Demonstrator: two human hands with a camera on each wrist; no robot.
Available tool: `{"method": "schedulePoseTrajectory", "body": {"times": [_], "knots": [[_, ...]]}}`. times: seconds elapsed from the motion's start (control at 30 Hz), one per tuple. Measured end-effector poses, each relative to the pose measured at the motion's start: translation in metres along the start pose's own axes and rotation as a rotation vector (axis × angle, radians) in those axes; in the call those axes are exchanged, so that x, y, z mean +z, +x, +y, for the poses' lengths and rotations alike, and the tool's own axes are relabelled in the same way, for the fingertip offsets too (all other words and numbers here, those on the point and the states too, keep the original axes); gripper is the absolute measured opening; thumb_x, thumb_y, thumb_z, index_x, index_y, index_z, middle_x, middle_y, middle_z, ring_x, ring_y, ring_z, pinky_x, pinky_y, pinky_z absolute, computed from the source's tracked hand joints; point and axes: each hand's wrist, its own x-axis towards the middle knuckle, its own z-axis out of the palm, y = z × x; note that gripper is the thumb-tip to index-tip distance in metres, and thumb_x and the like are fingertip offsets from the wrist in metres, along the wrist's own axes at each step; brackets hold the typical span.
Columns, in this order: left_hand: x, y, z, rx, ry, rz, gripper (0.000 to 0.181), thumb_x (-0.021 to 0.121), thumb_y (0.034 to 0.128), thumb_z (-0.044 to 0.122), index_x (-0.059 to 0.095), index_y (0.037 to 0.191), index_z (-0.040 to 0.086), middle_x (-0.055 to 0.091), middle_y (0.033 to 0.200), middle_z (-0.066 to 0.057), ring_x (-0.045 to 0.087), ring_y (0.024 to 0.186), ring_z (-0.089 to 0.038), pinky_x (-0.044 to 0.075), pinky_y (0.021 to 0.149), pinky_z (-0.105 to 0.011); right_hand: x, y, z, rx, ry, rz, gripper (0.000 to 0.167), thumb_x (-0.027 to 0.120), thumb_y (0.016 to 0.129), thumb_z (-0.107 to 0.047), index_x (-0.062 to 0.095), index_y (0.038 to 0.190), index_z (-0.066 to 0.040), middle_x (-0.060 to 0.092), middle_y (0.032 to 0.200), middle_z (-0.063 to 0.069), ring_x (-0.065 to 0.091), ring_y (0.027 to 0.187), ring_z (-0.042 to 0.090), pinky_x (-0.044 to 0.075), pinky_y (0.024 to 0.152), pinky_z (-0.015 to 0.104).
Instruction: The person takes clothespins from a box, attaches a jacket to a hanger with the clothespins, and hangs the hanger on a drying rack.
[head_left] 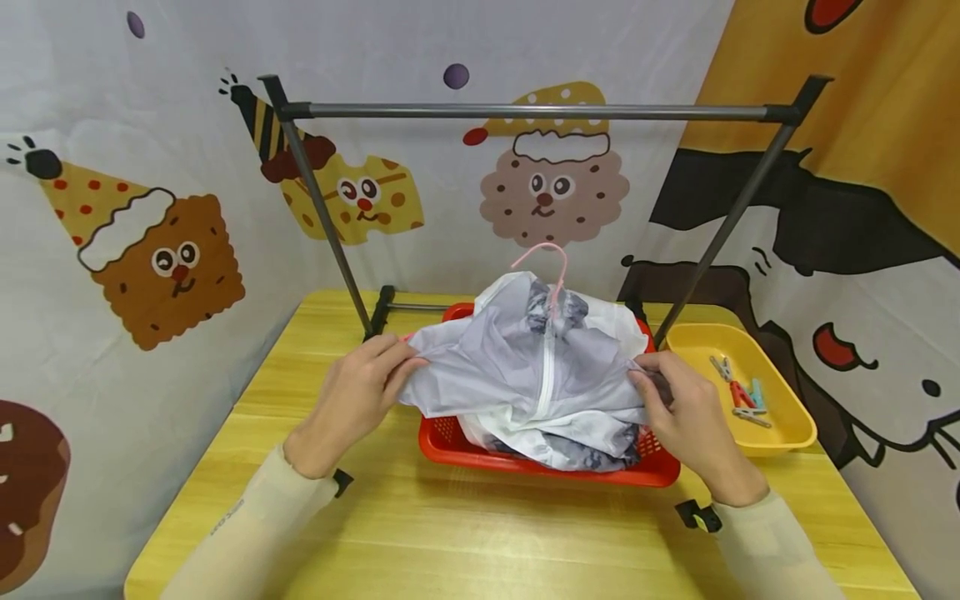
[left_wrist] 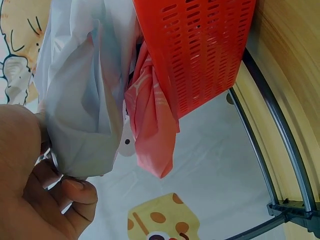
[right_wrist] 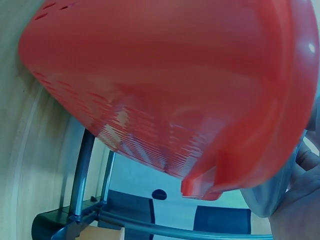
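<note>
A light grey zip-up jacket (head_left: 487, 358) with a white zip lies spread over the red basket (head_left: 540, 477). From its collar rises the hook of a pink hanger (head_left: 562, 271). My left hand (head_left: 358, 385) pinches the sleeve side at the left between thumb and fingers. At the other side, my right hand (head_left: 686, 408) pinches the jacket's right sleeve. In the left wrist view the grey cloth (left_wrist: 85, 115) hangs from the fingers, beside a pink cloth (left_wrist: 152, 125) over the basket edge. The right wrist view is mostly basket wall, and the right hand (right_wrist: 300, 200) shows only partly.
White and dark patterned clothes (head_left: 585, 450) fill the basket under the jacket. Behind stands a metal rack with a horizontal bar (head_left: 450, 111). A yellow bin (head_left: 783, 437) at the right holds several clips, among them a red clothes peg (head_left: 738, 395). Everything stands on a wooden table (head_left: 480, 542).
</note>
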Motion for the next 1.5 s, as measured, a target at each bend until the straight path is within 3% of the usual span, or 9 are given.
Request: {"method": "schedulePoseTrajectory", "body": {"times": [0.33, 0.57, 0.77, 0.9, 1.1, 1.37, 1.5], "knots": [[-0.002, -0.001, -0.004, -0.031, -0.028, 0.022, 0.004, 0.09, 0.101, 0.011, 0.086, 0.102, 0.009, 0.068, 0.089, -0.004, 0.057, 0.071, -0.013, 0.05, 0.059, -0.028, -0.001, 0.003, 0.002, -0.025, 0.017, 0.051, 0.03, 0.091, 0.089, 0.012, 0.077, 0.111, -0.001, 0.078, 0.098, 0.008, 0.063, 0.078, 0.01, 0.054, 0.079, 0.006], [-0.005, -0.001, -0.003, -0.081, -0.049, 0.036, 0.006, 0.084, 0.1075, 0.014, 0.088, 0.106, 0.009, 0.078, 0.097, -0.002, 0.063, 0.073, -0.014, 0.056, 0.062, -0.033, -0.004, 0.004, 0.002, -0.014, 0.009, 0.074, 0.027, 0.089, 0.091, 0.013, 0.078, 0.112, 0.001, 0.08, 0.101, 0.011, 0.066, 0.083, 0.015, 0.053, 0.083, 0.008], [-0.006, 0.0, -0.002, -0.096, -0.054, 0.026, 0.01, 0.083, 0.1093, 0.017, 0.084, 0.11, 0.007, 0.076, 0.097, -0.003, 0.064, 0.078, -0.016, 0.058, 0.064, -0.035, -0.008, 0.005, 0.002, 0.002, 0.0, 0.063, 0.022, 0.086, 0.095, 0.01, 0.078, 0.113, 0.004, 0.081, 0.105, 0.016, 0.072, 0.09, 0.024, 0.051, 0.097, 0.003], [-0.007, 0.003, -0.001, -0.094, -0.066, 0.027, 0.019, 0.086, 0.1073, 0.018, 0.083, 0.122, 0.007, 0.077, 0.101, -0.003, 0.062, 0.083, -0.016, 0.057, 0.067, -0.034, -0.01, 0.006, 0.0, 0.021, 0.024, 0.086, 0.023, 0.087, 0.093, 0.013, 0.078, 0.113, 0.006, 0.082, 0.106, 0.017, 0.073, 0.091, 0.03, 0.048, 0.103, 0.001], [-0.01, 0.011, 0.003, -0.08, -0.105, -0.001, 0.032, 0.086, 0.1082, 0.019, 0.08, 0.138, 0.009, 0.083, 0.118, -0.005, 0.07, 0.096, -0.019, 0.063, 0.081, -0.041, -0.012, 0.006, -0.001, 0.027, 0.023, 0.105, 0.024, 0.087, 0.092, 0.014, 0.077, 0.113, 0.007, 0.082, 0.105, 0.018, 0.071, 0.092, 0.027, 0.048, 0.103, 0.001], [-0.013, 0.022, 0.008, -0.023, -0.114, -0.018, 0.028, 0.079, 0.112, 0.012, 0.08, 0.14, 0.01, 0.084, 0.129, -0.008, 0.082, 0.116, -0.025, 0.07, 0.1, -0.048, -0.013, 0.006, 0.001, 0.014, 0.014, 0.113, 0.021, 0.086, 0.094, 0.011, 0.077, 0.113, 0.008, 0.08, 0.104, 0.019, 0.07, 0.093, 0.019, 0.049, 0.1, 0.002], [-0.013, 0.025, 0.009, 0.007, -0.104, -0.022, 0.029, 0.079, 0.1105, 0.008, 0.081, 0.139, 0.01, 0.085, 0.129, -0.01, 0.084, 0.118, -0.029, 0.071, 0.101, -0.048, -0.014, 0.006, 0.001, 0.003, 0.013, 0.12, 0.023, 0.086, 0.093, 0.012, 0.077, 0.113, 0.007, 0.08, 0.103, 0.018, 0.069, 0.091, 0.018, 0.049, 0.097, 0.002]]}}
